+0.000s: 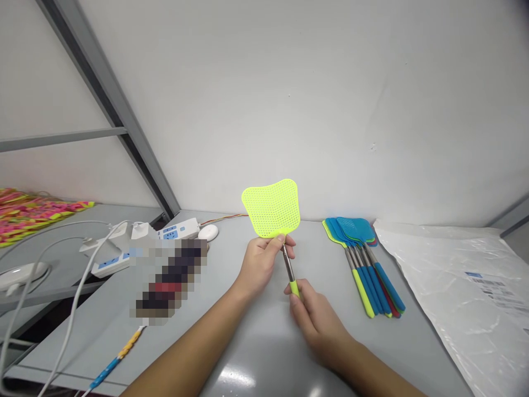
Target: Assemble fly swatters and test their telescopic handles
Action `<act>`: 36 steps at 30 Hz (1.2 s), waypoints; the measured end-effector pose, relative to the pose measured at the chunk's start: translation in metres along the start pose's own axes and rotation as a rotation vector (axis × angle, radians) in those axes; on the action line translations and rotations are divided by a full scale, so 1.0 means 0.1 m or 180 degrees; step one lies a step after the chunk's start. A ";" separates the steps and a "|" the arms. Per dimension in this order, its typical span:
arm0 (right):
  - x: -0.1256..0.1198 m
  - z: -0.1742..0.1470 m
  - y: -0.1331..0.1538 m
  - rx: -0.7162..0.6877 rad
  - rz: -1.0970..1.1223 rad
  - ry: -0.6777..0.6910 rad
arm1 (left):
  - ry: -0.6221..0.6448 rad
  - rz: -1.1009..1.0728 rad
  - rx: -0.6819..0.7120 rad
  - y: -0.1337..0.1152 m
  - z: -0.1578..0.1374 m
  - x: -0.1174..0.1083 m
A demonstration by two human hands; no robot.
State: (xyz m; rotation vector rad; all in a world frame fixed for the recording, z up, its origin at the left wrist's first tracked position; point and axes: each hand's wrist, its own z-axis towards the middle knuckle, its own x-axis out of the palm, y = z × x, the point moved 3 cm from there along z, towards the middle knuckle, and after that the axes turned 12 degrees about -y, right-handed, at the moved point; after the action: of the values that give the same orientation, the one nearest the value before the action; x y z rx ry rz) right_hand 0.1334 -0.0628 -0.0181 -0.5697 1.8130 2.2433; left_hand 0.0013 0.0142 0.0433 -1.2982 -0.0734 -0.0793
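Observation:
A lime-yellow fly swatter (273, 209) is held upright in front of me, its perforated head facing me. My left hand (262, 262) is closed around the base of the head, thumb on the front. Lower down, my right hand (316, 320) wraps the lime grip, which is mostly hidden by the fingers. A short stretch of metal shaft shows between the two hands. On the table to the right lies a pile of fly swatters (372, 275) with blue, lime and some red parts, apart from my hands.
A white plastic mailing bag (458, 286) with a printed label covers the table's right side. At left are power strips (177, 230), white cables (78, 286), a white round device (208, 232) and a blurred-out object (173, 281). A wall stands behind the grey table (252, 353).

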 end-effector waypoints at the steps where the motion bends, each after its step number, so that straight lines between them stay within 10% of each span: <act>1: 0.00 0.00 0.00 -0.0014 -0.0004 0.0002 | -0.0037 0.0014 0.0021 0.01 0.00 0.00; 16: -0.02 0.09 -0.04 0.0162 0.0217 -0.0153 | -0.0936 -0.0979 -0.0781 0.31 0.06 -0.01; 36: -0.04 0.11 -0.09 0.0225 0.0394 -0.0466 | -0.0739 -0.0697 -0.0639 0.42 0.00 0.07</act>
State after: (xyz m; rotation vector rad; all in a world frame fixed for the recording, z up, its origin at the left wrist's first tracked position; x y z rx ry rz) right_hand 0.1388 -0.0495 -0.0220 -0.2796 1.8914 2.2221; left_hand 0.0126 0.0257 0.0037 -1.4926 -0.4153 -0.1253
